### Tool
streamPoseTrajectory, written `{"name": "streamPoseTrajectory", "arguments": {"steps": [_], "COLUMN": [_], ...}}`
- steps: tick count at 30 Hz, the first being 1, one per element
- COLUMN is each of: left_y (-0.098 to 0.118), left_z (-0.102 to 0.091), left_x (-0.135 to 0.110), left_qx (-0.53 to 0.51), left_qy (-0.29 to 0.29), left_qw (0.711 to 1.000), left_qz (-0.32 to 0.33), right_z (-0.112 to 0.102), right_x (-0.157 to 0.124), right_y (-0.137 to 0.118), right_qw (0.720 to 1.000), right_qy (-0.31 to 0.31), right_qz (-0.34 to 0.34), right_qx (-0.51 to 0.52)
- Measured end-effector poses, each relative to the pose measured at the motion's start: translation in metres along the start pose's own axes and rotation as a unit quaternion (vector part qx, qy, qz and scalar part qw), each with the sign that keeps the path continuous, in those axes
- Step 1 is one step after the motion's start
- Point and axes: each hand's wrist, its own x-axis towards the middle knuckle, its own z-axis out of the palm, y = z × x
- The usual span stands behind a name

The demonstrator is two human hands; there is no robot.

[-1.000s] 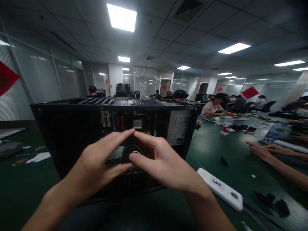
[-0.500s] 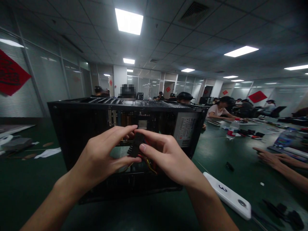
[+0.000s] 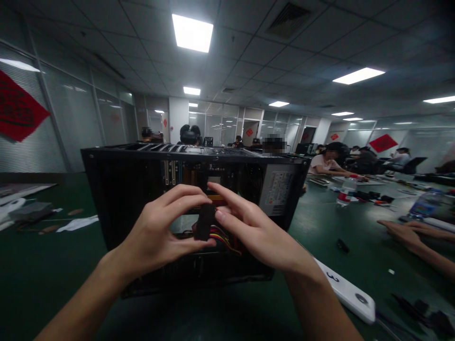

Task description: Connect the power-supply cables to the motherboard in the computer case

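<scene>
A dark desktop computer case (image 3: 117, 158) stands on the green table in front of me, its side facing me uncovered. My left hand (image 3: 156, 225) holds a small black block (image 3: 205, 222) between fingers above and thumb below, in front of the opening. Red, yellow and black wires (image 3: 225, 242) run out beside the block; I cannot tell whether they join it. My right hand (image 3: 250, 222) is open, index finger stretched out, thumb tip at the block's right edge. Inside the case show slots (image 3: 170, 173) and a silver labelled power supply (image 3: 277, 189). My hands hide part of the interior.
A white power bank (image 3: 350, 291) marked 3 lies right of the case, near small black parts (image 3: 423, 312). Another person's hands (image 3: 405, 234) rest farther right, by bottles (image 3: 346, 192). White paper (image 3: 76, 223) and a grey box (image 3: 30, 213) lie left.
The black block has turned, so its toothed edge no longer shows. My right index finger has lifted off it and straightened. The view has shifted slightly.
</scene>
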Motion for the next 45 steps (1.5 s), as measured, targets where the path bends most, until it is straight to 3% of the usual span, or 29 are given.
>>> {"name": "streamPoseTrajectory", "arguments": {"steps": [7,13,18,25,30,34,45], "left_y": [-0.004,-0.003,-0.007,-0.015,-0.016,-0.014,-0.011], "left_z": [-0.002,-0.001,-0.001,-0.002,0.000,0.001,0.008], "left_x": [-0.001,0.000,-0.001,-0.005,-0.008,-0.007,-0.008], "left_qx": [0.022,-0.028,-0.034,-0.009,-0.013,0.011,-0.022], "left_qy": [0.035,0.040,0.038,0.048,0.103,0.117,0.110], "left_qw": [0.999,0.998,0.998,0.999,0.994,0.993,0.994], "left_qz": [-0.012,-0.029,-0.027,-0.022,-0.029,-0.016,-0.013], "right_z": [-0.023,-0.027,-0.018,-0.004,0.004,0.010,0.018], "right_x": [-0.006,-0.004,0.000,0.001,0.011,0.016,0.012], "right_y": [-0.005,-0.003,-0.003,0.001,0.012,0.018,0.019], "right_qw": [0.992,0.996,0.985,0.939,0.957,0.979,0.974], "right_qy": [-0.030,-0.030,0.030,0.098,0.141,0.107,0.127], "right_qz": [0.006,0.011,-0.041,-0.128,-0.159,-0.131,-0.105], "right_qx": [-0.119,-0.081,-0.162,-0.302,-0.199,-0.110,-0.158]}}
